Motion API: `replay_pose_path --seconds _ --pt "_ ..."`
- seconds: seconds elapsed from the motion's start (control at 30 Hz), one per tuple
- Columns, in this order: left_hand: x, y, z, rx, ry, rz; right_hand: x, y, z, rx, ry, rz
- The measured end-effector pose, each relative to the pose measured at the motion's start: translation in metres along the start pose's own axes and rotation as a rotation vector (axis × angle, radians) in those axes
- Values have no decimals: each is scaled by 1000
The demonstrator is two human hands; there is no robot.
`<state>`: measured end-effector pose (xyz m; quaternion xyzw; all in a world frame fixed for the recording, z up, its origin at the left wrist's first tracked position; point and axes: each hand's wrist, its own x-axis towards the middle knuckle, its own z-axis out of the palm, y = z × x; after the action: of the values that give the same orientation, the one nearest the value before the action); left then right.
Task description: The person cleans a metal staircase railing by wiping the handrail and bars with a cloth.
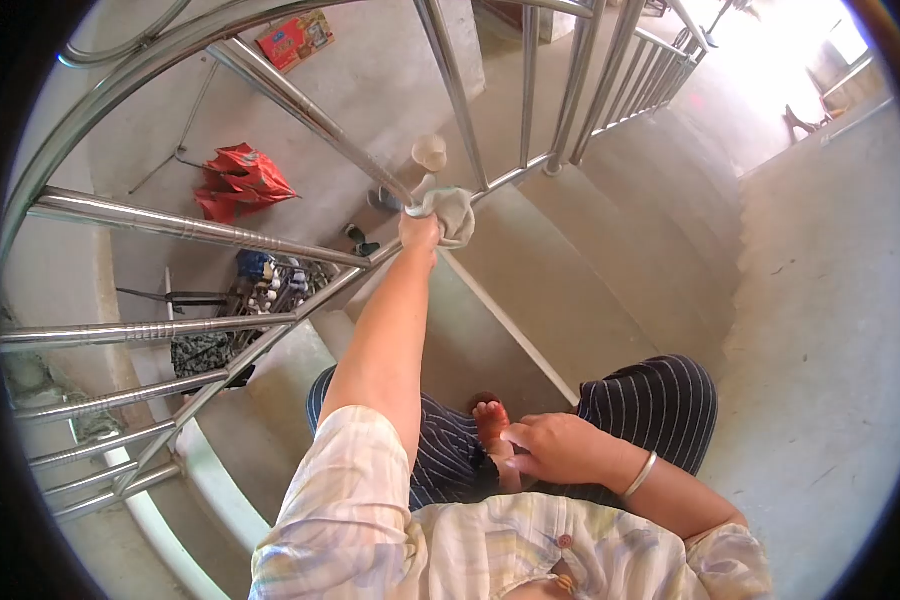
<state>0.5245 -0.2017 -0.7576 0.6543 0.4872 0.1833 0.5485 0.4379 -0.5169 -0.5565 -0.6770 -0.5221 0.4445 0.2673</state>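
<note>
Wrinkled grey-beige cloth [455, 218] is clamped in your left hand [420, 232], right against the round shiny steel baluster [315, 124], arm stretched straight; your right hand [560, 447] curls its fingers by your bare foot [490, 420].

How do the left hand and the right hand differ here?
The left hand holds a pale cloth at the railing; the right hand is by a bare foot. The left arm is outstretched, the right arm bent. The right wrist wears a bracelet; the left wrist shows none. Both hands are ungloved.
</note>
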Motion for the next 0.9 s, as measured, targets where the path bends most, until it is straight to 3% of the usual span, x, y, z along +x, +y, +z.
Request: replay_pose_path --seconds 0.07,0.17,0.27,0.43,0.5,0.57,0.6,0.67,0.8,0.87,0.9 --pt "-12 26 -7 57 11 -3 2 0 -4 8 -18 6" --pt "-20 51 -22 -182 -69 -40 6 1 -3 40 -23 63" --pt "-42 109 -43 -116 -70 97 14 2 -3 36 34 -33" --pt "-82 231 -87 -250 -70 587 29 9 6 27 33 -44" --pt "-96 274 -101 -246 -33 679 37 16 10 51 1 -43" --pt "-99 298 -108 -531 -82 891 44 13 5 65 -58 6" --pt "-97 299 -109 -532 -74 904 47 12 4 88 -116 67" --pt "-85 282 -102 -5 170 847 55 19 9 -2 -82 50" --pt "-63 194 -95 234 22 546 63 28 2 34 -56 71" --pt "-94 193 -116 184 -100 288 68 36 5 -72 12 13" --pt "-106 193 -126 182 -88 295 72 39 6 -81 12 1"
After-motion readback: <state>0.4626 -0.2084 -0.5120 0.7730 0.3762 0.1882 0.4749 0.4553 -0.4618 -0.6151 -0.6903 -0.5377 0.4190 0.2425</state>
